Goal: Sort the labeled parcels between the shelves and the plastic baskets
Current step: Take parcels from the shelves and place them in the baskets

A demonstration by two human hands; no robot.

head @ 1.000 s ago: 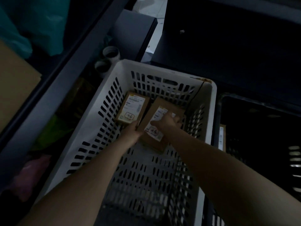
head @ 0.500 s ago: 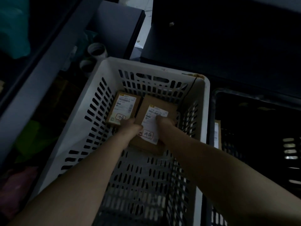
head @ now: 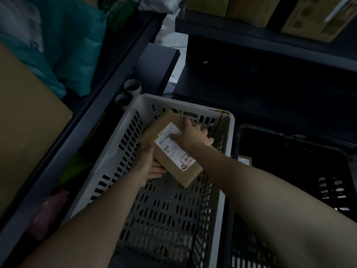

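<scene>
White basket [head: 229, 124], centre: walls and floor patterned with rows of dark oblong slots.
Parcel [head: 186, 176], 12 o'clock inside white basket: plain brown cardboard.
Label [head: 169, 146] on parcel: white, black print; red-outlined stamp noted at its 5 o'clock corner.
Black basket [head: 309, 171], 3 o'clock: slots seen as pale rows.
Bag [head: 77, 47], 10 o'clock: teal.
Carton [head: 25, 117], 9 o'clock: tan, unprinted.
Shelf rail [head: 83, 128]: dark grey.
Soft items under rail, 8 o'clock: 1 green [head: 75, 167], 1 pink [head: 46, 215].
Boxes [head: 313, 18], 1 o'clock: tan, dark markings.
</scene>
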